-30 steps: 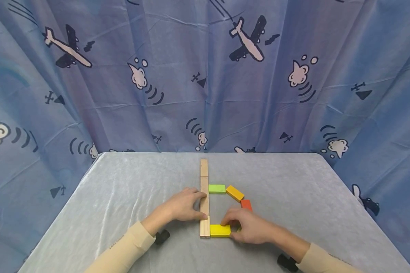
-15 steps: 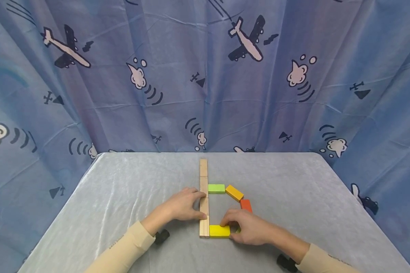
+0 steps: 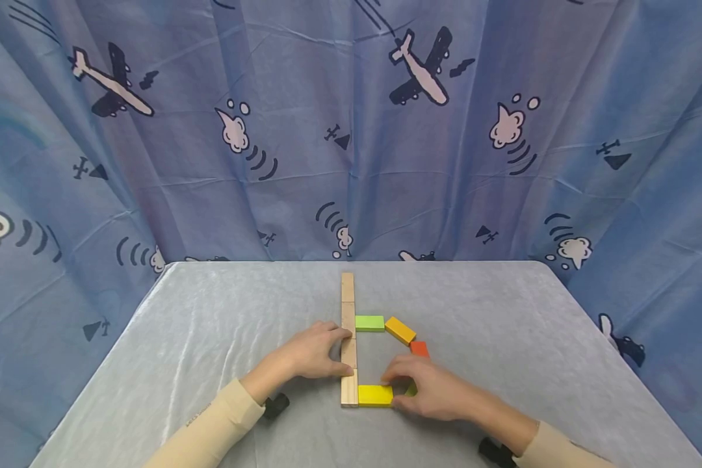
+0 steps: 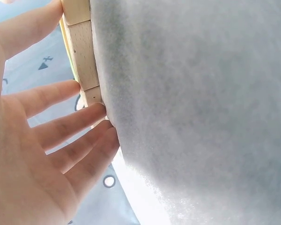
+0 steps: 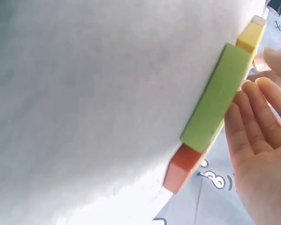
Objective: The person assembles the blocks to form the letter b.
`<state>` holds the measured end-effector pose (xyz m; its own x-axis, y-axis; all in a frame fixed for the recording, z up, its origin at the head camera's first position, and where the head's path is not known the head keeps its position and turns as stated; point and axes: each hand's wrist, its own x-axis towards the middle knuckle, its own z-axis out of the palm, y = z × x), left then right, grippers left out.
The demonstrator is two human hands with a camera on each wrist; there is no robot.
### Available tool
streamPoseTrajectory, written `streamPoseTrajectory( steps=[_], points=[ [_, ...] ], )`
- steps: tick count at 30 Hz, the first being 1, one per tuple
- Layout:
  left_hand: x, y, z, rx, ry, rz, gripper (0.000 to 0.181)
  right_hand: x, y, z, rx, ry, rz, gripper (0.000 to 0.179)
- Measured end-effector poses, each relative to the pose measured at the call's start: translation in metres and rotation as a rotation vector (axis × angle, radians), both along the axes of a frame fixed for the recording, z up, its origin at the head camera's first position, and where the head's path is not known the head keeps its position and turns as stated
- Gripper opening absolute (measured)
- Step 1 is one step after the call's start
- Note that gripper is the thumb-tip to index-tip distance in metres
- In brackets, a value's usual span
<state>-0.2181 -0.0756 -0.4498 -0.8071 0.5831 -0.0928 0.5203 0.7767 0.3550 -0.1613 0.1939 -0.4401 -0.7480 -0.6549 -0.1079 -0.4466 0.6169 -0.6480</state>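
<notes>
Several plain wooden blocks lie end to end in a straight row running away from me. My left hand rests at the row's left side, thumb and fingertips touching the blocks, fingers extended in the left wrist view. A yellow block meets the near end of the row at a right angle. Over its right end hovers my right hand, fingers loosely bent, the thumb close to the block. Beneath this hand lies a green block, mostly covered in the head view, between the yellow block and a red-orange block.
A light green block abuts the row farther back, and an amber block slants from it towards the red-orange one. The pale cloth-covered table ends at a blue curtain printed with planes.
My right index finger has lifted off the yellow block and the right hand has shifted slightly away. The left hand stays in place; the blocks look unchanged.
</notes>
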Motion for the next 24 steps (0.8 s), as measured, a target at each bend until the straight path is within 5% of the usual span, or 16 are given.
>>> streamPoseTrajectory(
  steps=[14,24],
  points=[
    [0.000,0.000,-0.001,0.001,0.002,-0.008,0.072,0.010,0.026,0.010,0.102,0.190,-0.105,0.030],
    [0.001,0.000,0.001,0.015,-0.006,-0.009,0.071,0.018,0.034,0.004,0.184,0.232,-0.156,0.041]
  ],
)
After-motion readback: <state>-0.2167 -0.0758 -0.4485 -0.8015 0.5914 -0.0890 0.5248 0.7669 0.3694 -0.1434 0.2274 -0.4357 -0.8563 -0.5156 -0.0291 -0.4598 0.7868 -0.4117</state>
